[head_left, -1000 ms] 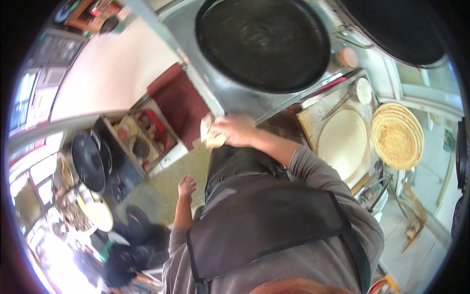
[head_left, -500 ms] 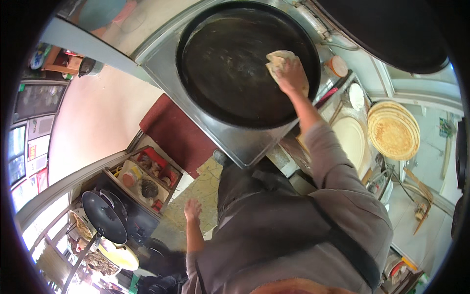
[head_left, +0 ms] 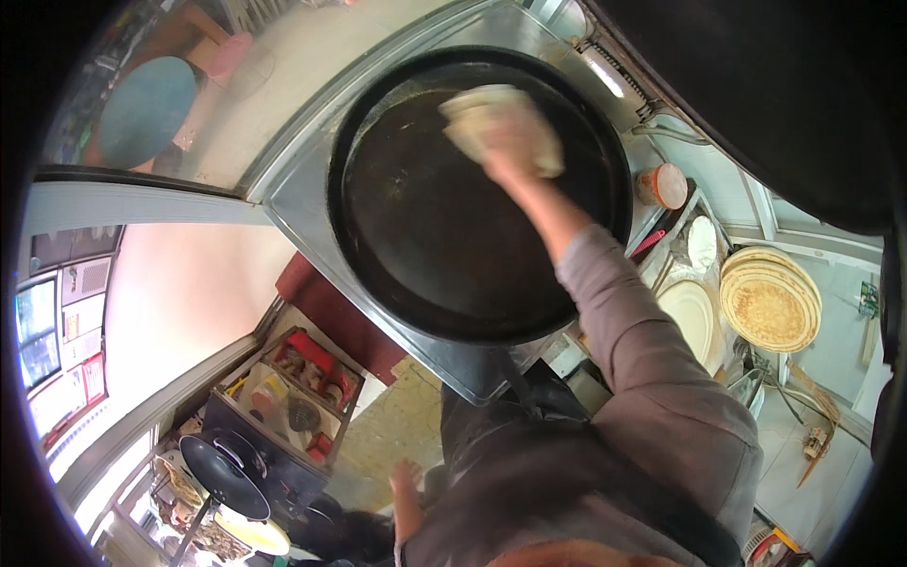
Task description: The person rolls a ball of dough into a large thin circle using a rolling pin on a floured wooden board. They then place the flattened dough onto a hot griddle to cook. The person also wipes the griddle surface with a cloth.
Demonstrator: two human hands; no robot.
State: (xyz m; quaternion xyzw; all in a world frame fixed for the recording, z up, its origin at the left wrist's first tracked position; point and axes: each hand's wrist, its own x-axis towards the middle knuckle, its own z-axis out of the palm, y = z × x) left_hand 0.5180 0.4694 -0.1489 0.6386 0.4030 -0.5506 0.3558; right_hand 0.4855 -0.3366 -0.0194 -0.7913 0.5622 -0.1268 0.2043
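A pale cloth (head_left: 475,111) lies under my right hand (head_left: 515,149), which presses it to the floor of a large round black griddle pan (head_left: 444,265). Motion smears both the hand and the cloth. The pan's dark surface has a few light streaks and sits in a metal counter (head_left: 293,203). Low beside my body hangs my left hand (head_left: 406,474), touching nothing, its fingers loosely apart.
Raised at the upper right is a big black lid (head_left: 756,94). To the right are a lidded tub (head_left: 663,186), a pale oval board (head_left: 688,312) and stacked flatbreads (head_left: 770,298). Lower left, a drawer of utensils (head_left: 293,397) stands near a black wok (head_left: 225,472).
My right hand has swept the cloth from the pan's right side toward its far middle. My view has shifted, so the pan sits lower. My left hand still hangs at my side.
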